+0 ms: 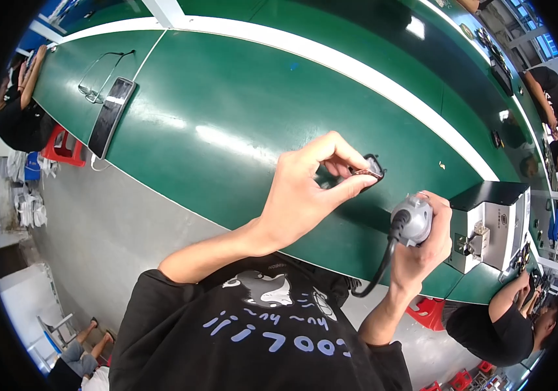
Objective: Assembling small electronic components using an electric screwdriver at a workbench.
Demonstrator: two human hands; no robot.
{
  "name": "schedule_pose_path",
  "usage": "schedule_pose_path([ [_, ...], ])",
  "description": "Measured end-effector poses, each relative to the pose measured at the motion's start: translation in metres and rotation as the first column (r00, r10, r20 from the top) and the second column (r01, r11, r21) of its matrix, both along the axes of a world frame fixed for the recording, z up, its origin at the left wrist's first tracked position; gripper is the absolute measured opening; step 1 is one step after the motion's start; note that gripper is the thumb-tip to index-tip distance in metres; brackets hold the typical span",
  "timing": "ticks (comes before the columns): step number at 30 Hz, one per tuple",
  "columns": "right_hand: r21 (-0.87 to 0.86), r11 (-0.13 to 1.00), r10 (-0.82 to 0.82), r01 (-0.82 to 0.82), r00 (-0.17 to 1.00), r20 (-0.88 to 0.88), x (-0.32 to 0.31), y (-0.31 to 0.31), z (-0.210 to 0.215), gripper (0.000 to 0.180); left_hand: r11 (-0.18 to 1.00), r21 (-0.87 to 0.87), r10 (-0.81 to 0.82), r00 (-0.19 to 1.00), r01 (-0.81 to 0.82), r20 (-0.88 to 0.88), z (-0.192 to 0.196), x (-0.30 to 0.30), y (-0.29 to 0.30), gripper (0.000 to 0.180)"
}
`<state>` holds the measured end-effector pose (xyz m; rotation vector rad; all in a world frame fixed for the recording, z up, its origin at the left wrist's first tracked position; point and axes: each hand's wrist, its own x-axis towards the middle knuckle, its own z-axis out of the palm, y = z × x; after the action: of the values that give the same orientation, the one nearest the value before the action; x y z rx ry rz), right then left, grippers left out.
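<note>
My left hand [302,182] is closed in a pinch over the green table. Between its thumb and fingertips is a small black-rimmed piece [375,171] with a shiny middle; its exact kind is not clear. Just right of it, my right hand [425,247] wraps round a grey corded hand tool [412,220]. The tool's rear end, with a black cable [379,274] curving down toward my body, faces up. Its working tip is hidden beneath the body and the hand. The tool and the small piece appear apart.
A black-and-white box-shaped machine [491,225] stands right of my right hand. A phone [111,117] and a pair of glasses [100,81] lie on the green table [214,98] at the far left. A white rail [331,55] crosses behind. Other people sit left and right.
</note>
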<state>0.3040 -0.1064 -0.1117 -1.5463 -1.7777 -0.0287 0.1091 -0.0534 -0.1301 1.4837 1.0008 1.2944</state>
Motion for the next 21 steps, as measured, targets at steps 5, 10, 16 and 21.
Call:
schedule_pose_path([
  [5,-0.24,0.97,0.088,-0.035,0.973,0.214,0.016,-0.001,-0.005,0.048,0.909,-0.362,-0.137,0.969,0.205,0.205,-0.012,-0.011,-0.007,0.02],
  [10,-0.293,0.954,0.133,-0.068,0.969,0.21,0.021,-0.011,-0.007,0.04,0.922,-0.336,-0.124,0.969,0.192,0.213,-0.014,-0.013,-0.016,0.015],
  [16,0.089,0.982,0.17,-0.168,0.985,-0.022,-0.003,-0.014,0.004,0.025,0.936,-0.169,-0.298,0.951,0.309,0.086,0.016,-0.006,-0.018,0.014],
  [21,0.252,0.904,0.403,-0.344,0.882,-0.242,-0.006,-0.01,0.012,0.028,0.926,0.27,-0.279,0.96,0.264,0.017,0.028,0.001,-0.022,0.019],
])
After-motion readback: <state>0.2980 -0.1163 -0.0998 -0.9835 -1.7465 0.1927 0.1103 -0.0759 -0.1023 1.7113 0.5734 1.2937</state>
